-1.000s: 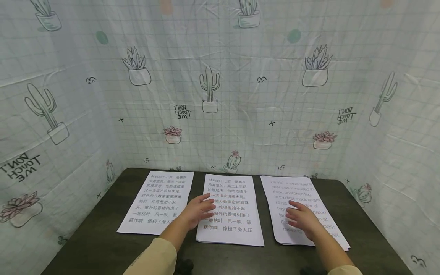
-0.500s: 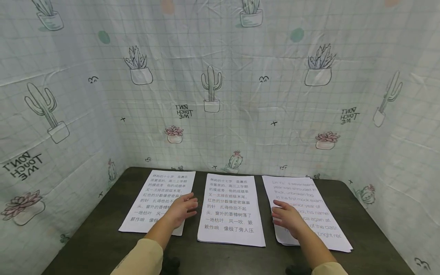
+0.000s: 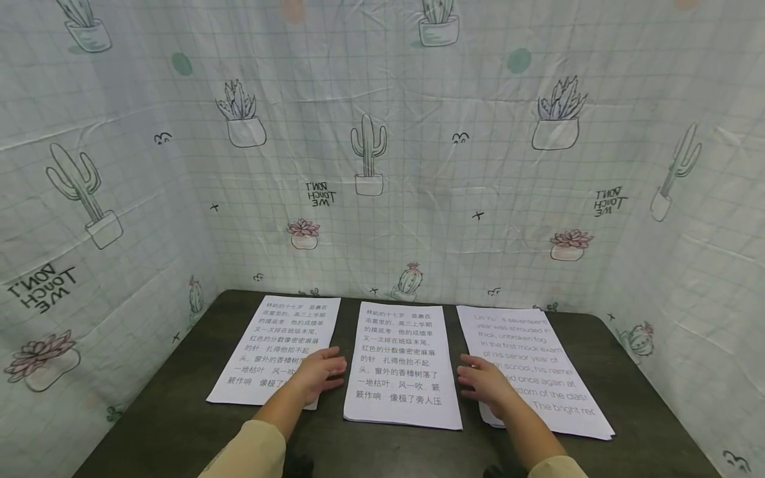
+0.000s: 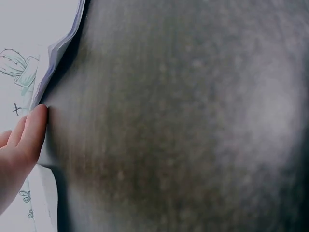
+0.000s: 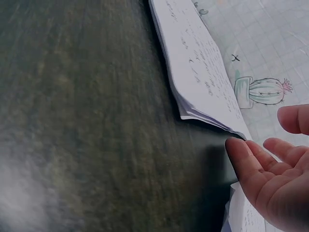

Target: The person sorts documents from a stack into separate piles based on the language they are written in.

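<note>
Three stacks of printed paper lie side by side on the dark table. My left hand [image 3: 317, 377] is over the right edge of the left stack [image 3: 269, 345], which bears Chinese text. On the other side, my right hand [image 3: 485, 384] is at the left edge of the right stack [image 3: 538, 372], printed in English. Between the hands lies the middle stack [image 3: 397, 365], also in Chinese, seen with layered edges in the right wrist view [image 5: 198, 67]. Fingers of both hands point toward it, loosely extended, holding nothing. Whether they touch its edges I cannot tell.
The dark wooden table [image 3: 382, 451] carries the stacks. A pale cloth [image 3: 418, 166] printed with potted cacti hangs behind and on both sides of it. Small dark objects [image 3: 297, 465] show beneath the forearms at the bottom edge.
The left hand has moved left from over the middle stack to the gap beside it. The right hand has moved left across the right stack to its left edge. The papers stay put.
</note>
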A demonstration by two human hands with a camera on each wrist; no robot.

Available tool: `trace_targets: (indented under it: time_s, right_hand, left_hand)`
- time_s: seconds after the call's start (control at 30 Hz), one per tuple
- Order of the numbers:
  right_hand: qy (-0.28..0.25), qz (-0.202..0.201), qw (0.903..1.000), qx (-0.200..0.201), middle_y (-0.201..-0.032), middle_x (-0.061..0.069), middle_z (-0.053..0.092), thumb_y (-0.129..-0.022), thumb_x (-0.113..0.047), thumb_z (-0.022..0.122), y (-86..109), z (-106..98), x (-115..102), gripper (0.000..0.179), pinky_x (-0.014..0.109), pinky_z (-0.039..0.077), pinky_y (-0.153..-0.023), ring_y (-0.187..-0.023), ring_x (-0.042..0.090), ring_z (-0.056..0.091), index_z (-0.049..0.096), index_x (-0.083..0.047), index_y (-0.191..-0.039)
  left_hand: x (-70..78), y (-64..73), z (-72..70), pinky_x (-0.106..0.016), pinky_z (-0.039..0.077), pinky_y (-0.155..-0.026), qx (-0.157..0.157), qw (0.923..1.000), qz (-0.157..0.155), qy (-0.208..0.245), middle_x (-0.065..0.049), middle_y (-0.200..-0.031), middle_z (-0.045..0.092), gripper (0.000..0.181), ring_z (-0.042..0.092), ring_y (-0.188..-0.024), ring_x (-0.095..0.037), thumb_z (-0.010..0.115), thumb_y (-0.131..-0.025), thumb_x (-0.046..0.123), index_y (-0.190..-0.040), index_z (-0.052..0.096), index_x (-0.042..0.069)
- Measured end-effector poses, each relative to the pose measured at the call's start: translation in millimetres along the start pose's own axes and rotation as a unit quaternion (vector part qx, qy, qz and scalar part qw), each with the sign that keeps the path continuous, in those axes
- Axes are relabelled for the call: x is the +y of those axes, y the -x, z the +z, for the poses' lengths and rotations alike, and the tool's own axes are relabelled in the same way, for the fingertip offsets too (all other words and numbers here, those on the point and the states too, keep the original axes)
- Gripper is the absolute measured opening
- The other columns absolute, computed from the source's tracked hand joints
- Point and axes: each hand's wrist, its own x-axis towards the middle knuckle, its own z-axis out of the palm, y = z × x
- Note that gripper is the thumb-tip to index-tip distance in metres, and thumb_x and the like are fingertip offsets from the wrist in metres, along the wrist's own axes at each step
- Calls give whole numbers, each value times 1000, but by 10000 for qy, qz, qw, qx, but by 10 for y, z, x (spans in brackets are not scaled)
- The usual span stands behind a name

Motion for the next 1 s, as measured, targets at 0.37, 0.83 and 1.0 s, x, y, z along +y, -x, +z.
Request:
trace_targets:
  time_s: [0.37,0.83,1.0]
  right_hand:
    - [282,112,9995,50,-143,37,39,-98,-13,47,42,86,12,52,46,57,-88,-126,49,50,36,11,-144]
    - [595,237,9977,237,-132,31,53,-97,-14,49,76,131,52,48,43,58,-82,-112,40,60,45,9,-139]
    - [661,218,9972,264,-131,31,54,-98,-14,50,80,149,49,47,43,58,-83,-112,40,60,46,9,-138]
  left_hand:
    - [-90,8,65,-48,52,-98,-73,9999,-119,-58,-27,-128,55,63,58,-115,-31,56,-92,5,-145,29,-15]
    - [-115,40,207,-37,60,-81,488,9932,18,-1056,-23,-113,67,42,68,-94,-22,65,-86,2,-125,57,-13]
    - [-153,14,246,-33,60,-74,789,9885,8,-1287,-16,-102,70,36,67,-82,-15,71,-83,3,-116,64,-9]
